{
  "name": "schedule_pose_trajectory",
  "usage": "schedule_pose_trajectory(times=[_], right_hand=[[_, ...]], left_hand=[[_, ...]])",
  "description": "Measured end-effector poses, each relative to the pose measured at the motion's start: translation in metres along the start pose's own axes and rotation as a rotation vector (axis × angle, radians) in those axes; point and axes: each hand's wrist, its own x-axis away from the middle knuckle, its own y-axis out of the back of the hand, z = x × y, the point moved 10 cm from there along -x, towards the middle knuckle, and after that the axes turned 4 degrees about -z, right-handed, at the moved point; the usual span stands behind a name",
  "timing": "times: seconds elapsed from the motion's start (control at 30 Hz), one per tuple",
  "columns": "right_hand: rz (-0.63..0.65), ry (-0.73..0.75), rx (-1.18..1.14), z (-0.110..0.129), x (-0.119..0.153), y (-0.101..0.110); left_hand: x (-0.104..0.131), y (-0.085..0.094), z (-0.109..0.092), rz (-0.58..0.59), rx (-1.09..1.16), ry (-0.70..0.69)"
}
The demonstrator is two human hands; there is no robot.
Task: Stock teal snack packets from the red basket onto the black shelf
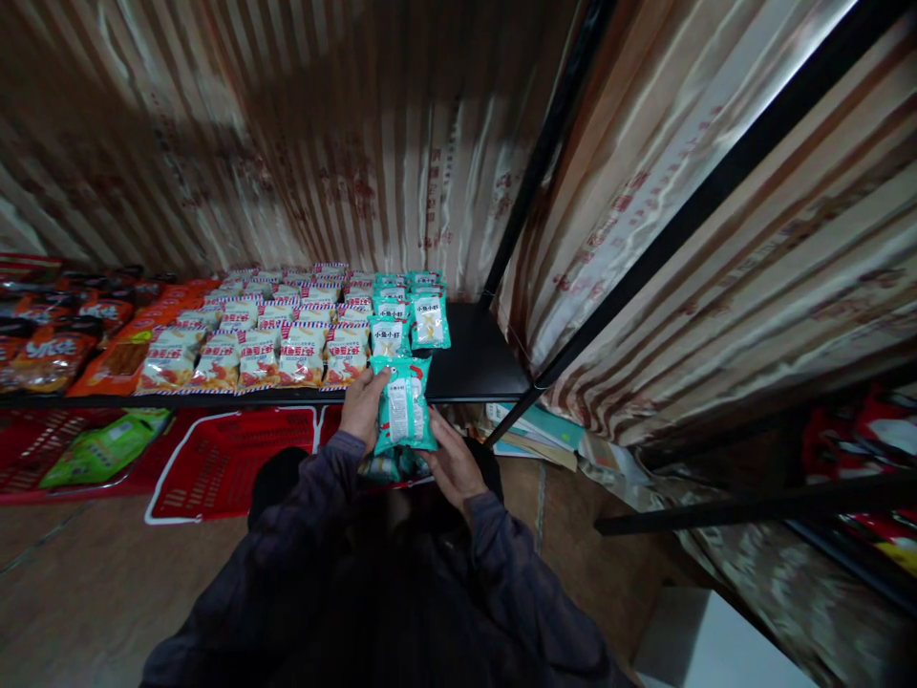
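Between my two hands is a teal snack bag (403, 406) with a pale printed label, held in front of the shelf edge. My left hand (363, 409) grips its left side, thumb on the front. On the lower right side, my right hand (453, 457) has its fingers against the bag, partly hidden behind it. Just beyond, two rows of similar teal snack bags (430, 320) stand on the black shelf (487, 368). More teal bags (379, 468) lie low down, beneath the held one, in a container that is mostly hidden.
White-and-orange snack bags (301, 354) fill the shelf's middle, with orange packets (118, 363) farther left. Under the shelf are a red basket (222, 468) and a green bag (107, 444). Black metal posts (544, 143) rise at the right. A white box (716, 640) sits at lower right.
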Motion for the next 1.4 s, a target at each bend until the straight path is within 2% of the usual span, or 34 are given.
schedule_pose_trajectory(times=[0.13, 0.27, 0.4, 0.77, 0.93, 1.07, 1.23, 1.4], right_hand=[[-0.044, 0.07, 0.059, 0.022, -0.013, 0.005], [-0.116, 0.111, 0.073, 0.038, -0.028, 0.008], [-0.22, 0.085, 0.045, 0.042, -0.034, 0.014], [-0.324, 0.111, -0.074, 0.04, -0.04, 0.037], [-0.407, 0.107, -0.095, 0.039, -0.039, 0.044], [-0.43, 0.111, -0.063, 0.038, -0.039, 0.048], [-0.294, 0.054, -0.015, 0.033, -0.04, 0.033], [-0.181, 0.002, 0.101, 0.022, -0.026, 0.015]], left_hand=[[0.004, -0.001, 0.008, 0.042, -0.053, 0.039], [0.01, -0.01, 0.017, 0.131, -0.139, 0.065], [0.012, -0.012, 0.02, 0.167, -0.172, 0.058], [0.031, -0.003, 0.041, 0.339, -0.247, 0.184], [0.032, -0.004, 0.038, 0.335, -0.23, 0.127], [0.033, -0.003, 0.04, 0.321, -0.222, 0.135], [0.025, 0.005, 0.039, 0.231, -0.217, 0.121], [0.012, 0.011, 0.027, 0.089, -0.16, 0.062]])
